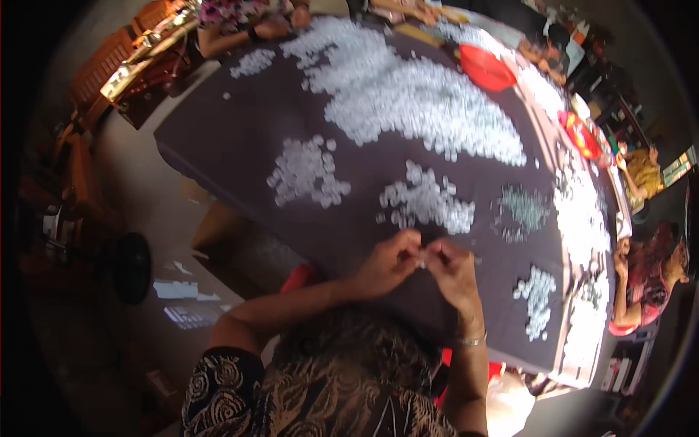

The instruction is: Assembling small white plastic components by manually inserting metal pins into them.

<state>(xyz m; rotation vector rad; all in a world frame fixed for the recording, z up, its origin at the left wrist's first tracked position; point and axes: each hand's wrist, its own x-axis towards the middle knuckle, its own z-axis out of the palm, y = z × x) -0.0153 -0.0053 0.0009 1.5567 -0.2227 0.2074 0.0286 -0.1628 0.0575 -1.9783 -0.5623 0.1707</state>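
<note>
- left hand [389,262] and right hand [453,269] pinch one tiny clear piece [421,258] together.
- it looks light, hard and slippery; hold its sides.
- small pile [426,204] sits at 12 o'clock.

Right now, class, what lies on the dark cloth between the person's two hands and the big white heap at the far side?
In the head view, a smaller pile of white pieces lies between the hands and the big heap.

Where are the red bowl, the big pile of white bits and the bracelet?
Red bowl [486,69], head view, middle of its inside.
Big pile of white bits [415,95], head view, thick centre of the heap.
Bracelet [471,340], head view, band on the right wrist.
</note>
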